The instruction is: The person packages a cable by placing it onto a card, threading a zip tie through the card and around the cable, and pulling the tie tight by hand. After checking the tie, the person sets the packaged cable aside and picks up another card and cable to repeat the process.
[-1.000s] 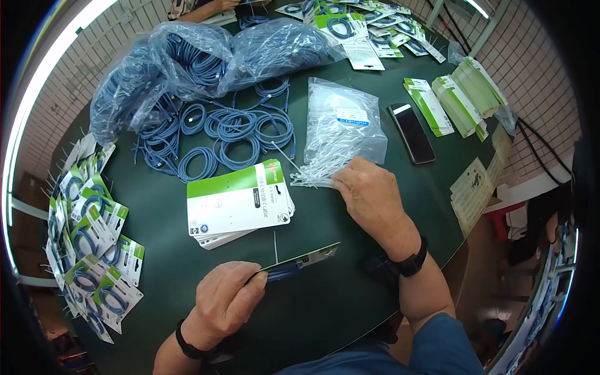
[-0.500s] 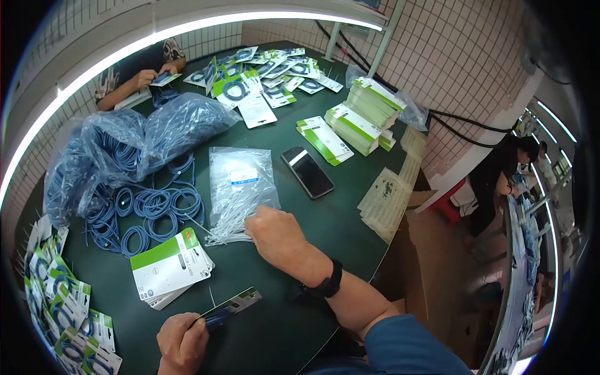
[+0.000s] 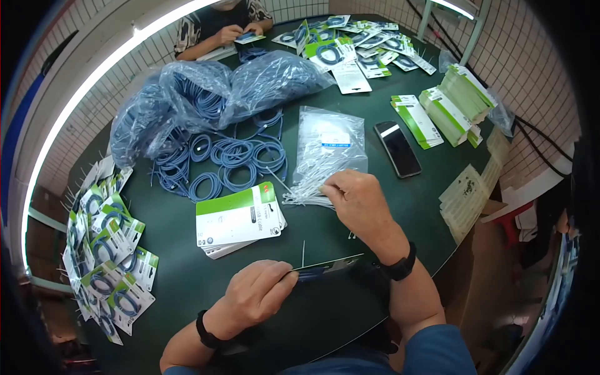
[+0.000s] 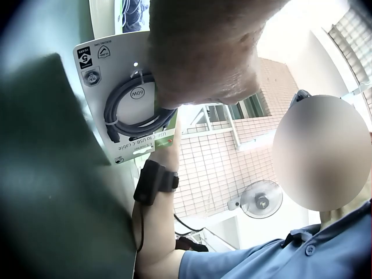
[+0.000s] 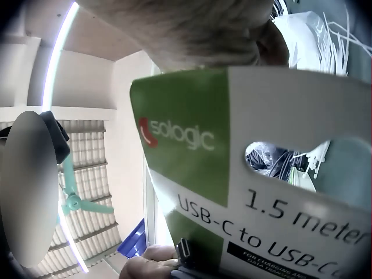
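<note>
My left hand point(image 3: 284, 278) grips a green and white packaging card point(image 3: 328, 267) edge-on just above the dark green table point(image 3: 325, 312); a white zip tie point(image 3: 303, 253) sticks up from it. The left wrist view shows a coiled cable point(image 4: 131, 104) tied to that card under my left hand point(image 4: 203, 52). My right hand point(image 3: 328, 189) pinches at the loose white zip ties point(image 3: 303, 197) spilling from their clear bag point(image 3: 328, 144). In the right wrist view the card point(image 5: 261, 174) reads "sologic", and the zip ties point(image 5: 325, 35) lie behind my right hand point(image 5: 192, 29).
A stack of blank cards point(image 3: 240, 215) lies beside the ties. Coiled blue cables point(image 3: 231, 159) and plastic bags of them point(image 3: 206, 94) fill the far left. Packed cables point(image 3: 106, 250) line the left edge. A phone point(image 3: 397, 149) and card stacks point(image 3: 450, 103) lie at the right. Another person point(image 3: 225, 25) works opposite.
The head view swung right and back. My left hand still holds the card and my right hand stays at the zip ties.
</note>
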{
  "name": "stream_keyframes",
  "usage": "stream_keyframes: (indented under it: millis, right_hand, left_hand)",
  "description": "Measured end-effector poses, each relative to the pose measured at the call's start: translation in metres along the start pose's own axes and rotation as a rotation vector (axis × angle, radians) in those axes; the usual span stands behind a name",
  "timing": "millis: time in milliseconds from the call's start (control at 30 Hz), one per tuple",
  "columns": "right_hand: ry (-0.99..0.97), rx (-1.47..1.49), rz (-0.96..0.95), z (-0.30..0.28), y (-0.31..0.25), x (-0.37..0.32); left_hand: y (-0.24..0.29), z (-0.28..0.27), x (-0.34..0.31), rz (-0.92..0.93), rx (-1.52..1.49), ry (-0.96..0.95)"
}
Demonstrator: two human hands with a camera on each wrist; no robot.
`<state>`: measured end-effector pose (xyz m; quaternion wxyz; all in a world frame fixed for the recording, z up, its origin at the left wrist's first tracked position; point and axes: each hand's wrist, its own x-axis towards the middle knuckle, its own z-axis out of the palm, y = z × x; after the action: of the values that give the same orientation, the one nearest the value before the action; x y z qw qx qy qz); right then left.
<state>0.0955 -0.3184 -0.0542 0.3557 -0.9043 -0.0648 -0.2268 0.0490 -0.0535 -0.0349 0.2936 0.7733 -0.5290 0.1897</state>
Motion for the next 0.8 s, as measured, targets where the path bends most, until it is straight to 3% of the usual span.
stream_keyframes:
  millis: [200,800]
  right_hand:
    - [0.089,0.087,-0.107,-0.003,-0.010,0.000]
    - [0.159,0.074,-0.144,0.005,-0.005,-0.001]
  left_hand:
    - [-0.002,0.006,-0.003,0.001,-0.023,0.006]
    - [-0.006,0.007,-0.017,-0.042,-0.025,-0.010]
